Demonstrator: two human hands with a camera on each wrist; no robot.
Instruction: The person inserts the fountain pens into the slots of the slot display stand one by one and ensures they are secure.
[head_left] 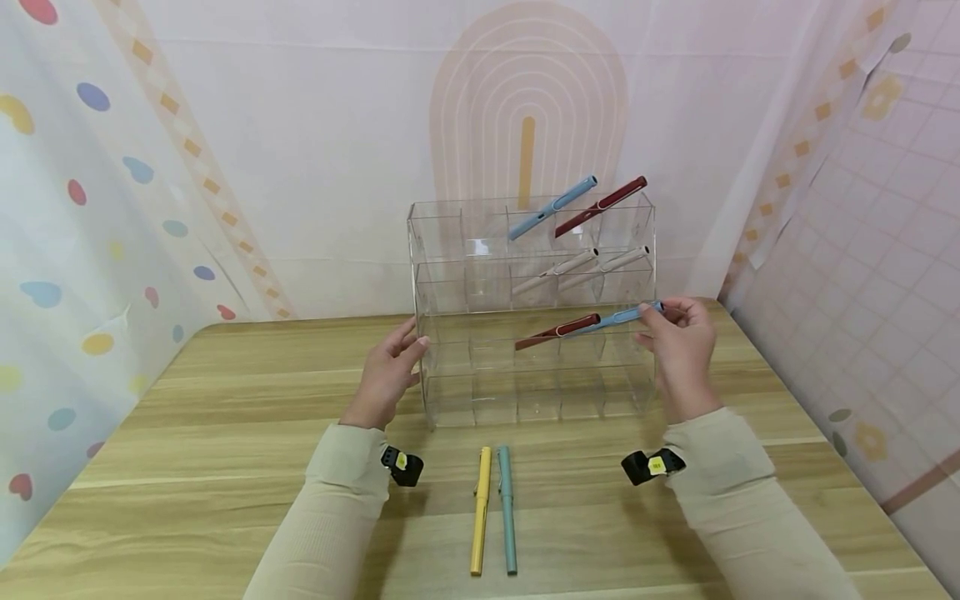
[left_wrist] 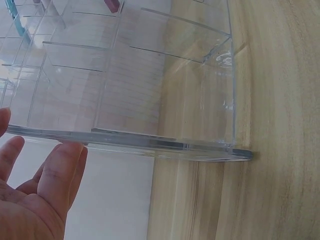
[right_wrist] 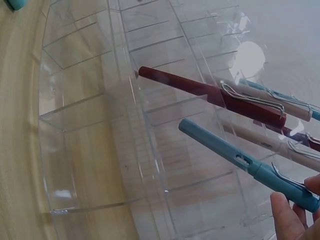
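Observation:
A clear acrylic tiered pen rack (head_left: 536, 408) stands on the table. My left hand (head_left: 386, 367) rests against its left side panel; in the left wrist view that hand's fingers (left_wrist: 62, 172) touch the panel's edge. At the rack's right side my right hand (head_left: 682, 346) pinches a blue pen (head_left: 626, 315) by its clip end. In the right wrist view the pen (right_wrist: 215, 145) slants over a lower-tier compartment, beside a dark red pen (head_left: 558, 331). Whether its tip touches the compartment floor, I cannot tell.
Higher tiers hold a blue pen (head_left: 551, 208), a dark red pen (head_left: 600, 206) and two whitish pens (head_left: 558, 271). In front of the rack, a yellow pen (head_left: 481, 512) and a teal pen (head_left: 507, 512) lie side by side on the wooden table (head_left: 225, 467). Patterned curtains surround it.

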